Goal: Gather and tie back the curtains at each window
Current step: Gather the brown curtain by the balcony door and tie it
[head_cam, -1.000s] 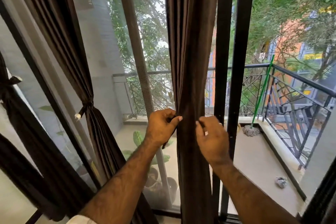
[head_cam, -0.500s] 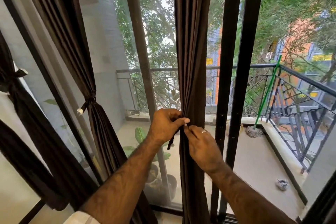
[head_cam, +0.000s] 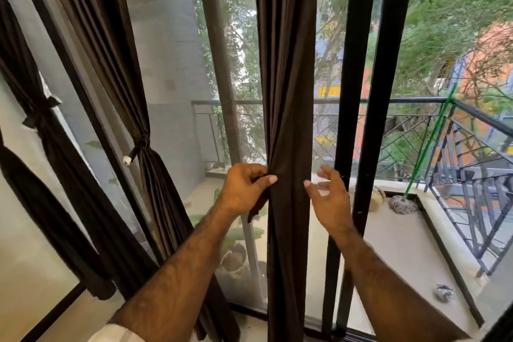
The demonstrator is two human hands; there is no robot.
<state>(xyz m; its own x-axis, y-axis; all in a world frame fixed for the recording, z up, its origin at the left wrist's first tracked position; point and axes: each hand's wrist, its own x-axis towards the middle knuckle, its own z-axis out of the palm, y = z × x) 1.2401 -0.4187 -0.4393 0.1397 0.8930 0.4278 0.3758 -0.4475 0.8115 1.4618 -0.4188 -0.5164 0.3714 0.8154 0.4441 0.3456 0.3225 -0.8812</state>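
Middle curtain (head_cam: 287, 119): left hand (head_cam: 245, 189) still pinches gathered folds; right hand (head_cam: 329, 197) now released, fingers spread. Tie unfinished.

- Three dark brown curtains are hanging: one loose curtain (head_cam: 286, 91) between the hands, two tied curtains (head_cam: 116, 69) (head_cam: 30, 97) left of the left hand (head_cam: 244, 189).
- Two hands are showing, left and right hand (head_cam: 330, 197).
- One green-handled mop (head_cam: 402, 203) is leaning right of the right hand.
- One potted plant (head_cam: 236, 247) is sitting below the left hand.
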